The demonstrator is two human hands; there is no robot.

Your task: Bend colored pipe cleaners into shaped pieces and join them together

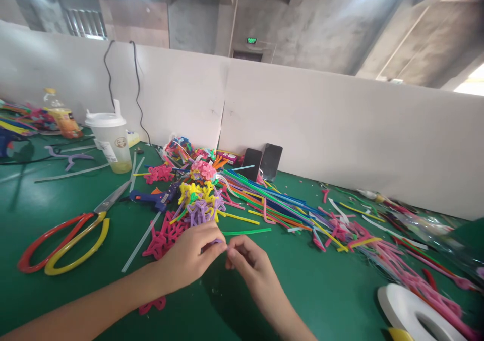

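Observation:
My left hand (191, 252) and my right hand (251, 263) meet fingertip to fingertip above the green table (321, 290). Between the left fingers shows a short bit of purple pipe cleaner (217, 241); most of it is hidden. The right thumb and forefinger pinch together at its end. Just beyond the left hand lie bent purple pipe cleaners (204, 210), yellow ones (189, 192) and a pile of deep pink ones (166, 235). A single pink shape (153, 304) lies under the left forearm.
Scissors (102, 212) and a blue glue gun (153, 198) lie to the left, near a lidded cup (113, 144) and a bottle (62, 116). Straight pipe cleaners (272, 194) spread rightward. Two phones (271, 162) lean on the white partition (340, 129). A white tape roll (401, 310) sits front right.

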